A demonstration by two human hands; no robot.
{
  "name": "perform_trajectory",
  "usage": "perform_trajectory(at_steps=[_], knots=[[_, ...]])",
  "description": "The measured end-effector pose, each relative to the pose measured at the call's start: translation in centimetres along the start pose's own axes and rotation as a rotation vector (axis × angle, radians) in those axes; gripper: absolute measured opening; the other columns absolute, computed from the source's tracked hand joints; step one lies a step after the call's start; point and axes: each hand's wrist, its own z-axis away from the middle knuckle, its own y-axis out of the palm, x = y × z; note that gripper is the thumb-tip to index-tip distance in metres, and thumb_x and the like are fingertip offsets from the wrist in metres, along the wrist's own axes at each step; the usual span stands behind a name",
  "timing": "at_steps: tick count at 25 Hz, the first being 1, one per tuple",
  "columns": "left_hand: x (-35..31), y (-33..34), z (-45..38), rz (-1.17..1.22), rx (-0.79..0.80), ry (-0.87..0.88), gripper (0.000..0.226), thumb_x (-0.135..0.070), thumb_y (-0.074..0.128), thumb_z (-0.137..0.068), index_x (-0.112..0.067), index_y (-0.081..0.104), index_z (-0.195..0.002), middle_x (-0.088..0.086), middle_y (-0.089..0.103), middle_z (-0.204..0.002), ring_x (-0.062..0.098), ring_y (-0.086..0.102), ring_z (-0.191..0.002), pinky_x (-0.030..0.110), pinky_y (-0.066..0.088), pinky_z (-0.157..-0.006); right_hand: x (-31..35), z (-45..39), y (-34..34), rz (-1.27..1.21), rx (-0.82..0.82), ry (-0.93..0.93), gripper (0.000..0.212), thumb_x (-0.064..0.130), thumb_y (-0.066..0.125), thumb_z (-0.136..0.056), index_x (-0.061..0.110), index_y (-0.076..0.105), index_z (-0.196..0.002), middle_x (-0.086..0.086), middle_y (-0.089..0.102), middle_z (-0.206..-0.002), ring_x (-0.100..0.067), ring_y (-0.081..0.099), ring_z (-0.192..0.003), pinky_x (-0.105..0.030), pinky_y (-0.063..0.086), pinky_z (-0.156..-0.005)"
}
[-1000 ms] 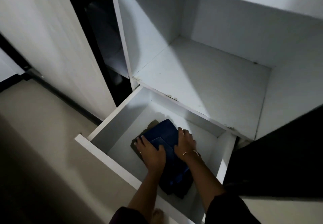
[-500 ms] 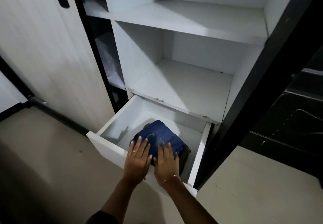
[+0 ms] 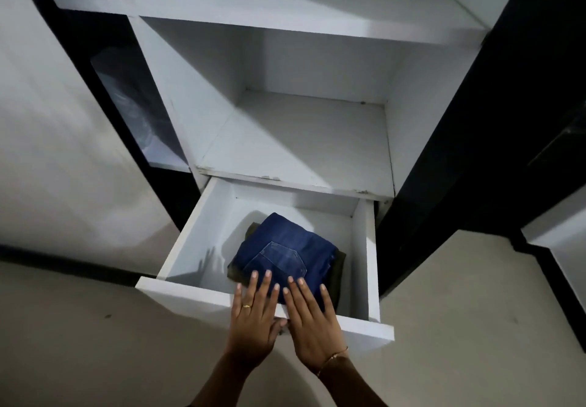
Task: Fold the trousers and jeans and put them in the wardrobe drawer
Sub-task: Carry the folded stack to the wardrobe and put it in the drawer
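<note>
View from above into an open white wardrobe drawer [image 3: 177, 275]. Folded blue jeans [image 3: 287, 252] lie inside, near-right of centre, stacked on darker olive trousers [image 3: 337, 275] peeking out underneath. Left hand [image 3: 253, 317] & right hand [image 3: 312, 321] sit side by side w/ fingers straight and flat, gripping nothing, palms over the drawer's near front edge, fingertips over the jeans' near edge. Storing step looks done; next move is prob. pushing the drawer shut, evenly w/ both palms so it slides straight.
</note>
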Motion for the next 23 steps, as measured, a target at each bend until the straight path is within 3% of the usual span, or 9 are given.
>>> perform_trajectory(at_steps=[2, 4, 11, 13, 16, 18, 21, 23], knots=[[0.4, 0.6, -1.1, 0.003, -0.001, 0.011, 0.061, -0.048, 0.01, -0.097, -0.018, -0.003, -0.149, 0.003, -0.008, -0.158, 0.025, -0.004, -0.145, 0.044, -0.004, -0.116, -0.6, -0.8, -0.2, 0.036, 0.006, 0.027, 0.058, 0.034, 0.028, -0.081, 0.011, 0.032, -0.134, -0.007, 0.051, -0.139, -0.027, 0.02, -0.138, -0.048, -0.002, -0.114], [0.6, 1.1, -2.6, 0.006, 0.053, 0.012, 0.062, -0.049, 0.006, -0.097, -0.017, -0.006, -0.149, 0.004, -0.009, -0.158, 0.025, -0.006, -0.145, 0.044, -0.005, -0.116, -1.0, -1.7, -0.1, 0.053, 0.021, 0.068, 0.057, 0.034, 0.028, -0.082, 0.012, 0.032, -0.134, -0.008, 0.051, -0.138, -0.024, 0.025, -0.135, -0.049, 0.001, -0.113], [1.9, 2.5, -8.3, 0.062, 0.153, 0.067, 0.075, -0.061, 0.013, -0.092, -0.015, -0.005, -0.149, 0.007, -0.009, -0.158, 0.028, -0.007, -0.145, 0.045, -0.005, -0.115, -4.2, -6.7, 1.2, 0.15, 0.01, 0.128, 0.067, 0.044, 0.036, -0.079, 0.019, 0.027, -0.14, -0.008, 0.024, -0.149, -0.027, -0.012, -0.144, -0.056, -0.001, -0.111], [2.3, 3.2, -9.9, 0.053, 0.169, 0.086, 0.082, -0.067, 0.015, -0.089, -0.014, -0.005, -0.149, 0.009, -0.007, -0.157, 0.029, -0.006, -0.145, 0.046, -0.004, -0.114, -5.4, -8.2, 1.5, 0.153, -0.006, 0.103, 0.066, 0.044, 0.039, -0.079, 0.022, 0.028, -0.14, -0.008, 0.024, -0.148, -0.03, -0.005, -0.144, -0.057, 0.001, -0.109], [3.1, 4.4, -13.0, 0.036, 0.199, 0.132, 0.087, -0.07, 0.017, -0.087, -0.012, -0.006, -0.148, 0.009, -0.007, -0.157, 0.029, -0.006, -0.145, 0.046, -0.003, -0.115, -7.5, -10.9, 1.9, 0.166, -0.037, 0.093, 0.082, 0.044, 0.07, -0.07, 0.023, 0.029, -0.138, -0.01, 0.025, -0.146, -0.031, 0.018, -0.138, -0.058, 0.002, -0.108], [4.1, 5.1, -15.2, 0.006, 0.225, 0.17, 0.088, -0.07, 0.016, -0.087, -0.011, -0.005, -0.148, 0.008, -0.01, -0.158, 0.028, -0.006, -0.145, 0.047, -0.001, -0.114, -8.8, -13.0, 2.4, 0.149, -0.063, 0.108, 0.089, 0.041, 0.078, -0.064, 0.023, 0.03, -0.137, -0.01, 0.026, -0.146, -0.03, 0.022, -0.135, -0.06, 0.005, -0.107], [5.9, 5.8, -17.2, -0.036, 0.286, 0.186, 0.085, -0.069, 0.017, -0.088, -0.01, 0.008, -0.148, 0.008, -0.011, -0.157, 0.026, -0.005, -0.145, 0.049, -0.004, -0.114, -10.5, -16.0, 2.6, 0.175, -0.09, 0.151, 0.093, 0.03, 0.082, -0.057, 0.021, 0.033, -0.135, -0.015, 0.034, -0.145, -0.034, 0.027, -0.134, -0.066, 0.015, -0.104], [6.7, 6.4, -17.6, -0.055, 0.306, 0.155, 0.081, -0.065, 0.02, -0.088, -0.008, 0.016, -0.145, 0.009, -0.009, -0.158, 0.026, -0.003, -0.145, 0.049, -0.007, -0.115, -11.3, -16.9, 2.6, 0.152, -0.129, 0.287, 0.094, 0.002, 0.071, -0.05, 0.016, 0.033, -0.135, -0.017, 0.038, -0.145, -0.036, 0.032, -0.134, -0.068, 0.018, -0.103]])
